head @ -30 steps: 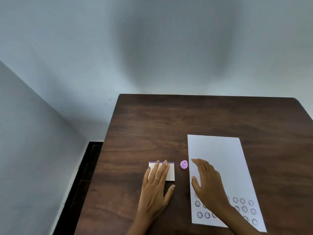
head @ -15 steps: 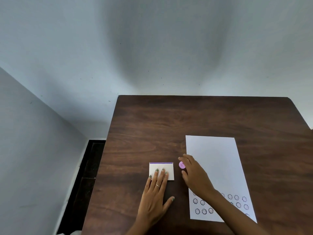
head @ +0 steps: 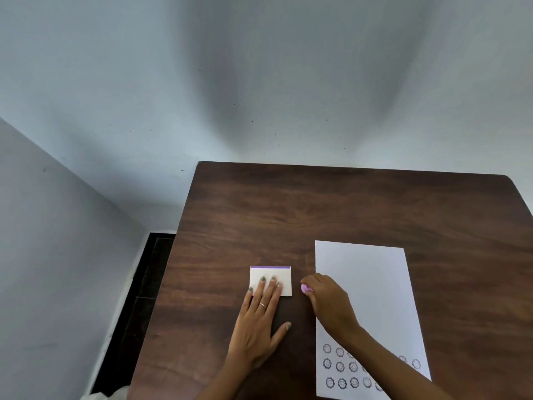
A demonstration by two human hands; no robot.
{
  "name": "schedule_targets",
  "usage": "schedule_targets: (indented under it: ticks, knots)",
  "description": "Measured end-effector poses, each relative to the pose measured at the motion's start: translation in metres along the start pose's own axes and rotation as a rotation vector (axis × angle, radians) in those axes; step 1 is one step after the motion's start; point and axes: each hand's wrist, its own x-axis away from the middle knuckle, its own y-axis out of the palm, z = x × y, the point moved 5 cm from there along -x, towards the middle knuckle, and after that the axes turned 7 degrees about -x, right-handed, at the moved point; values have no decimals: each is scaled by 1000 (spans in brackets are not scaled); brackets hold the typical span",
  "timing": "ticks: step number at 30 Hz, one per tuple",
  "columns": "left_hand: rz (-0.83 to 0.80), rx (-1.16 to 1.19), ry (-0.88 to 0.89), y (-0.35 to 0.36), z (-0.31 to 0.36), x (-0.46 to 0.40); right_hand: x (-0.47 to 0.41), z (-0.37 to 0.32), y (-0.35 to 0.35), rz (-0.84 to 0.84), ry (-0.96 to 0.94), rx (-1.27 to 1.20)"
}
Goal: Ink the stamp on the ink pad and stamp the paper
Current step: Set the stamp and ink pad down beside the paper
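Fingers point(head: 313, 280) of the right hand point(head: 328, 301) close around the small lilac stamp point(head: 305, 288), between ink pad point(head: 271, 280) and paper point(head: 366, 284); left hand point(head: 256, 321) lies flat, pinning the pad. Light, rigid; pinch its sides.

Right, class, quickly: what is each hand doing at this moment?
Left hand: open, fingers flat on the closed ink pad.
Right hand: closed around the pink stamp.

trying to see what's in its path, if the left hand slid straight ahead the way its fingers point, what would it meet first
Nothing new close by: the left hand already lies with its fingertips on the white ink pad. Straight ahead it would cross the pad's purple far edge, then bare table up to the far edge, as far as this view shows.
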Motion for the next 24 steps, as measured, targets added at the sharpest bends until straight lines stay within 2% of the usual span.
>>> schedule_targets:
  ticks: [12, 24]
  knots:
    - [-20, -43, 21, -5, -22, -51, -75, 4, -13, 59, 13, -49]
    - [2, -27, 36, -11, -28, -64, -88, 10, -13, 91, -19, -84]
